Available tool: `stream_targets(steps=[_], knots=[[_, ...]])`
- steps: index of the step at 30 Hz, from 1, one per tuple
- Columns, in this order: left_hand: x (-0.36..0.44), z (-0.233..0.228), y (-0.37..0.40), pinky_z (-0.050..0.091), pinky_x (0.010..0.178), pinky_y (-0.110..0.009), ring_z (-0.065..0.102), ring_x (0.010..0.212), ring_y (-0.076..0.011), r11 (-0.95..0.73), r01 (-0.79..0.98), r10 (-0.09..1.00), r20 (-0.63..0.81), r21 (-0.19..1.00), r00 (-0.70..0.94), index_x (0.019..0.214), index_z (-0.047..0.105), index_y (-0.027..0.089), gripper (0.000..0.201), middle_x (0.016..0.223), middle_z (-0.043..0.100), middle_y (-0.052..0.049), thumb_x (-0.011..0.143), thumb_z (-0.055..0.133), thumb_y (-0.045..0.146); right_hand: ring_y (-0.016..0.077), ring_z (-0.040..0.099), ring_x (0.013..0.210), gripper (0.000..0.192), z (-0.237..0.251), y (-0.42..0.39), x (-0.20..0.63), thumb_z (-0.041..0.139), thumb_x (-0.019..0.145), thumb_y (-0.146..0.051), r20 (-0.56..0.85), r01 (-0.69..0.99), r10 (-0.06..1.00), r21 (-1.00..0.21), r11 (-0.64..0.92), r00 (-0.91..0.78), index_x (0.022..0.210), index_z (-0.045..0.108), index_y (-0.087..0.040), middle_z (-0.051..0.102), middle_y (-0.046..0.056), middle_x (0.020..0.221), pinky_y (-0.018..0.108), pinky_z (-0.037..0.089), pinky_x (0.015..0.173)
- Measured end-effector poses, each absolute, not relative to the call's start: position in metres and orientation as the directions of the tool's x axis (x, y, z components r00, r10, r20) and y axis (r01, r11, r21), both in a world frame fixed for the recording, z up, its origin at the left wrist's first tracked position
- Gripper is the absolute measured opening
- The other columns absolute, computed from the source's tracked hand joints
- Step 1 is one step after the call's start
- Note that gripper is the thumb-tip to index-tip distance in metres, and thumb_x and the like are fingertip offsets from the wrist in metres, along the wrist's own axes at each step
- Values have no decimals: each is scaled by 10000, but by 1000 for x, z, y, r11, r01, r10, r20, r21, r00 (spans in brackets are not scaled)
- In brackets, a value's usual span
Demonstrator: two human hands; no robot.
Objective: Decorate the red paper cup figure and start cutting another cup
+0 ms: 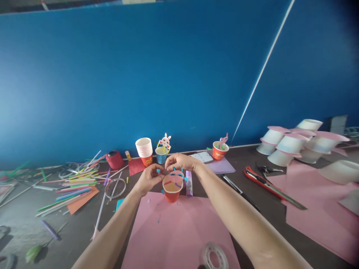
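An orange-red paper cup (pixel 171 195) stands at the far end of the pink sheet (pixel 179 224). A pink paper cutout (pixel 176 175) with blue details rises above its rim, and purple-red strips show inside. At the cup's left side, my left hand (pixel 148 180) is closed with a small blue piece (pixel 158 171) between its fingertips. My right hand (pixel 179 163) arches behind and above the cutout with its fingers bent together. What those fingers hold, if anything, is too small to make out.
Colourful straws (pixel 75 185) lie at left, near red thread (pixel 114 160). Stacked cups (pixel 144 149), a rabbit-decorated blue cup (pixel 161 155) and another decorated cup (pixel 220 151) stand behind. A utility knife (pixel 273 186), scissors (pixel 267 170) and white cups (pixel 288 145) are at right; tape (pixel 214 257) lies in front.
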State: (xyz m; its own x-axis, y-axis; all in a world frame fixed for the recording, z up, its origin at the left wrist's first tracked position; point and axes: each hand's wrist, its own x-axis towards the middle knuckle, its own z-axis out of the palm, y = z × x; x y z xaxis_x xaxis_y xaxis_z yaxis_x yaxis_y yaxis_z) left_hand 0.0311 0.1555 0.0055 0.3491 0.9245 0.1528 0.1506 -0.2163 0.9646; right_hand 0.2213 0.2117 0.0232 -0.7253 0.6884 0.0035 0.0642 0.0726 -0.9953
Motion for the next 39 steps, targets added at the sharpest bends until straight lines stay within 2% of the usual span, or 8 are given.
stream_targets(steps=[6, 10, 14, 17, 23, 27, 32, 39], knots=[[34, 2, 149, 424, 597, -223, 549, 673, -120, -285, 186, 915, 210, 940, 345, 814, 604, 144, 209, 828, 634, -38, 662, 656, 278, 67, 516, 554, 211, 21, 208, 222, 710, 588, -249, -3, 72, 715, -995, 67, -699, 731, 646, -108, 610, -11, 643, 181, 389, 538], [29, -5, 144, 453, 592, -225, 565, 675, -112, -157, 47, 925, 130, 987, 356, 876, 578, 161, 304, 888, 621, -31, 624, 703, 276, 73, 524, 559, 242, 20, 206, 221, 712, 595, -281, -8, 75, 730, -995, 59, -683, 750, 638, -111, 611, -5, 647, 185, 396, 537], [22, -10, 141, 431, 469, -175, 552, 567, -67, 27, -158, 918, 39, 987, 394, 983, 523, 179, 428, 943, 588, -34, 611, 718, 264, 85, 531, 562, 261, 20, 204, 218, 714, 598, -306, -17, 74, 739, -996, 45, -674, 755, 627, -116, 592, -7, 618, 192, 406, 529], [21, -12, 141, 402, 421, -151, 530, 508, -45, 89, -214, 922, 1, 973, 388, 988, 517, 171, 443, 907, 589, -37, 607, 725, 260, 79, 519, 554, 248, 20, 202, 216, 717, 597, -299, -24, 78, 737, -996, 40, -676, 741, 630, -115, 582, -11, 605, 187, 399, 521], [25, -10, 142, 452, 458, -188, 550, 488, -69, 108, -214, 922, -17, 971, 386, 1016, 494, 167, 477, 714, 591, 11, 610, 727, 256, 58, 479, 498, 248, 21, 200, 213, 707, 603, -295, -43, 97, 730, -995, 32, -682, 760, 643, -115, 571, -23, 597, 178, 371, 478], [27, -7, 143, 488, 507, -230, 616, 585, -123, 92, -208, 914, 0, 974, 406, 1020, 500, 160, 444, 774, 627, -25, 640, 707, 258, 63, 488, 499, 242, 23, 199, 214, 700, 609, -305, -47, 110, 735, -993, 37, -676, 748, 639, -117, 570, -25, 584, 175, 367, 467], [28, -10, 145, 487, 487, -221, 626, 551, -132, 82, -130, 930, -29, 988, 365, 877, 538, 129, 329, 654, 638, -18, 645, 700, 296, 64, 494, 502, 251, 20, 196, 215, 697, 616, -320, -39, 106, 751, -994, 41, -659, 751, 630, -120, 569, -27, 583, 177, 372, 478], [29, -10, 147, 492, 468, -237, 621, 504, -141, 85, -105, 931, -41, 991, 363, 837, 552, 120, 322, 573, 649, -23, 627, 710, 305, 67, 493, 518, 244, 19, 195, 215, 706, 609, -319, -42, 107, 755, -994, 37, -654, 728, 623, -122, 583, -24, 609, 190, 379, 507]])
